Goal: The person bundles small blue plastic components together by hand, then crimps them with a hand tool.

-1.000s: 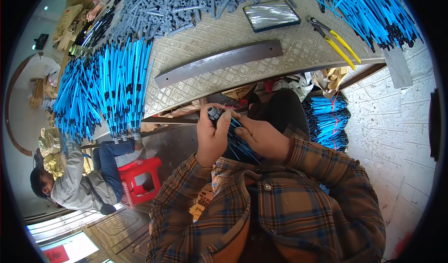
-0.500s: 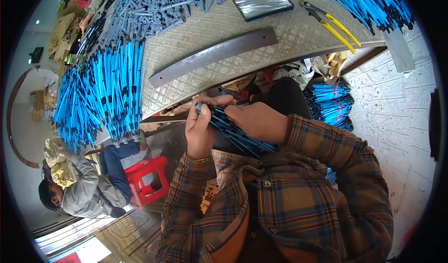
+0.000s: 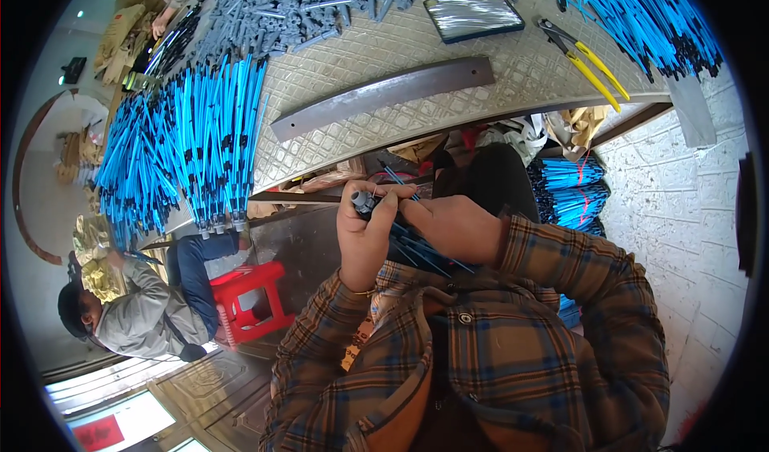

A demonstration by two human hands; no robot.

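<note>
Just below the table edge, my left hand [image 3: 364,240] is closed around a small grey plastic fitting [image 3: 363,202], pinched between thumb and fingers. My right hand [image 3: 458,226] meets it from the right with curled fingers, which grip thin blue rods. A loose bundle of these blue rods [image 3: 422,253] slants down to the right under both hands. A couple of rod ends stick up past the fingertips. Where the fitting and the rods come together, my fingers cover the detail.
On the table [image 3: 352,139] lie a curved metal bar [image 3: 384,95], a tray of thin silvery wires [image 3: 474,15], yellow-handled pliers [image 3: 585,63], a pile of grey fittings [image 3: 296,11] and blue rod bundles [image 3: 192,147]. A red stool [image 3: 250,304] and a co-worker [image 3: 156,304] are at left.
My hands have shifted slightly right and down in the picture, and the whole view has moved a little. The grey fitting is turned, showing its open end, and rod ends now stick up above the fingers.
</note>
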